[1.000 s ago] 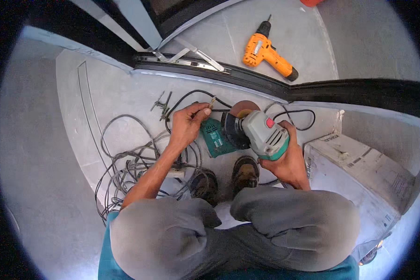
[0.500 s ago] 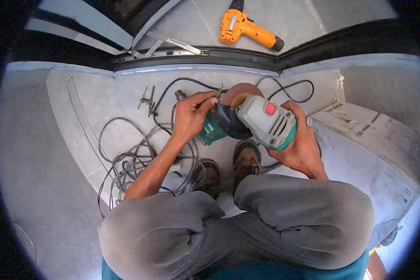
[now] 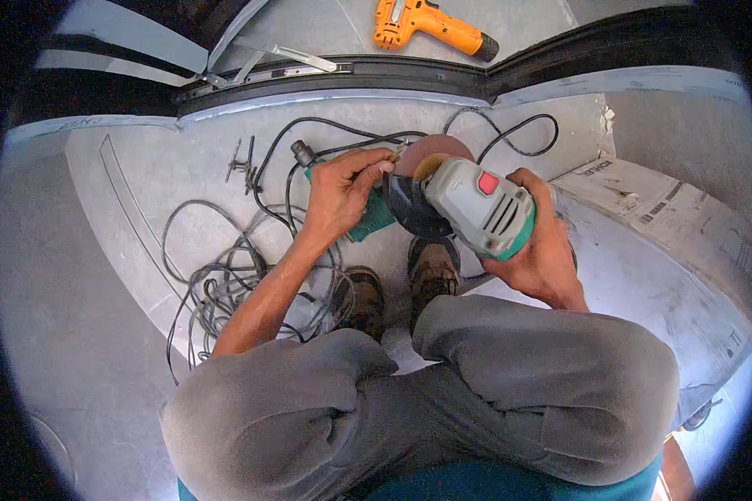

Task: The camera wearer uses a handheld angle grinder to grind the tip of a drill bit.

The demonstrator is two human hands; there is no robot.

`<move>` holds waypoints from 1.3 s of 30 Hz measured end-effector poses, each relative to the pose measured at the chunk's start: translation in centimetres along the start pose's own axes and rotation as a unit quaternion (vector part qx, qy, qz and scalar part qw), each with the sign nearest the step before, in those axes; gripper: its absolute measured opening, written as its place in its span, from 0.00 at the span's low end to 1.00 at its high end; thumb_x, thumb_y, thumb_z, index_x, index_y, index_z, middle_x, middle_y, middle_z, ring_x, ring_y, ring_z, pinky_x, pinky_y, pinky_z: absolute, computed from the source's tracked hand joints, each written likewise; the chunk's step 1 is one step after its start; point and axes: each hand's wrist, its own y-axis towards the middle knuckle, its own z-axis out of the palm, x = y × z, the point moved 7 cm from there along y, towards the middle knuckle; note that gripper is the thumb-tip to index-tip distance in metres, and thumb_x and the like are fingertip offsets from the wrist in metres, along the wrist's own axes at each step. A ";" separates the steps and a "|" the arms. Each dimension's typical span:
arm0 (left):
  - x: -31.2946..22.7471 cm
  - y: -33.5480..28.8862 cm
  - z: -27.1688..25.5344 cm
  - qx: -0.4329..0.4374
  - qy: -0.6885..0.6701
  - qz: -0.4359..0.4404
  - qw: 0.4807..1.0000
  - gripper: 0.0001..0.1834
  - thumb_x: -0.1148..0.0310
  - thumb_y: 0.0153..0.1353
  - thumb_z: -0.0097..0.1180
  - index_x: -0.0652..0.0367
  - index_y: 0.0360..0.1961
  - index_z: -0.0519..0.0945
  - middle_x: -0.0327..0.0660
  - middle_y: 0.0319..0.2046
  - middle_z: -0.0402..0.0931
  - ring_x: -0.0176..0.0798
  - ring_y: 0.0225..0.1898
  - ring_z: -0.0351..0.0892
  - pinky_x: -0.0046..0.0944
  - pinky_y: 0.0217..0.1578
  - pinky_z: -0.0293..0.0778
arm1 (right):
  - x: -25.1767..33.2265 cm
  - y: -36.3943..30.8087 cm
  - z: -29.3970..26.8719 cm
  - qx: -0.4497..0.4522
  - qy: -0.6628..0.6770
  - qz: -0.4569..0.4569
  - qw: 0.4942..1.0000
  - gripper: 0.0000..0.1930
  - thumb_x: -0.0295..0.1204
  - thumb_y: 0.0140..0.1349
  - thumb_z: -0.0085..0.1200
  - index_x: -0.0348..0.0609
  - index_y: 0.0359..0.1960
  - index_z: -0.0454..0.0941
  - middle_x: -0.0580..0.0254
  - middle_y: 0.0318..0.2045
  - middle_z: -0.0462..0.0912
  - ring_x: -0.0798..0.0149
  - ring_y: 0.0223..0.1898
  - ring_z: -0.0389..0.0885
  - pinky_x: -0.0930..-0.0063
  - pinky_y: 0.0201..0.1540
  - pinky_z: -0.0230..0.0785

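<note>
My right hand (image 3: pixel 543 250) is wrapped round the grey-and-green body of an angle grinder (image 3: pixel 485 204), holding it above the floor. Its reddish-brown disc (image 3: pixel 434 150) faces up, with a dark guard (image 3: pixel 414 204) over the near part. Thumb and fingers of my left hand (image 3: pixel 347 188) pinch a small thin drill bit (image 3: pixel 402 151) at the disc's left edge. Whether bit and disc touch, I cannot tell. Partly hidden below my left hand lies a green power drill (image 3: pixel 374 219); its dark chuck (image 3: pixel 303 153) shows past my knuckles.
Tangled black cables (image 3: pixel 217 292) lie left of my shoes (image 3: pixel 434 265). Chuck keys (image 3: pixel 242 171) rest on the grey floor farther up. An orange cordless drill (image 3: pixel 434 29) lies beyond the black door track (image 3: pixel 393 79). On the right stands a worn cardboard box (image 3: pixel 660 217).
The view has shifted, so the floor things sit higher and more to the left. Both hands keep their grips, and the bit now overlaps the disc's edge in the picture.
</note>
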 end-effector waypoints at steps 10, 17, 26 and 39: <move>-0.7 -0.6 -0.2 -0.002 0.023 0.036 0.999 0.11 0.79 0.54 0.52 0.62 0.38 0.80 0.45 0.27 0.79 0.37 0.25 0.77 0.32 0.28 0.71 | 0.5 -0.2 0.6 0.003 -0.007 0.017 1.000 0.41 0.36 0.43 0.65 0.50 0.58 0.52 0.42 0.38 0.79 0.38 0.40 0.78 0.52 0.43 0.72; -1.1 -0.7 0.3 0.031 0.021 0.034 0.999 0.14 0.82 0.52 0.49 0.64 0.40 0.79 0.46 0.29 0.79 0.38 0.27 0.79 0.32 0.30 0.72 | -0.5 -0.3 1.1 0.018 0.002 0.086 0.996 0.43 0.28 0.39 0.66 0.51 0.58 0.53 0.46 0.40 0.79 0.41 0.45 0.77 0.56 0.48 0.69; -0.4 -1.3 0.3 0.051 0.004 0.011 0.999 0.15 0.83 0.52 0.48 0.62 0.40 0.80 0.45 0.31 0.80 0.39 0.29 0.80 0.31 0.32 0.72 | -0.4 0.0 1.1 0.020 -0.003 0.068 0.997 0.42 0.27 0.38 0.66 0.50 0.57 0.54 0.45 0.40 0.79 0.39 0.45 0.76 0.56 0.47 0.69; 0.6 -0.5 -0.4 0.046 0.021 -0.043 0.998 0.10 0.75 0.56 0.56 0.64 0.40 0.81 0.45 0.34 0.81 0.36 0.35 0.79 0.32 0.38 0.72 | 0.0 -0.7 0.6 -0.005 0.007 0.005 1.000 0.42 0.29 0.40 0.65 0.51 0.58 0.51 0.42 0.39 0.79 0.37 0.41 0.77 0.54 0.45 0.71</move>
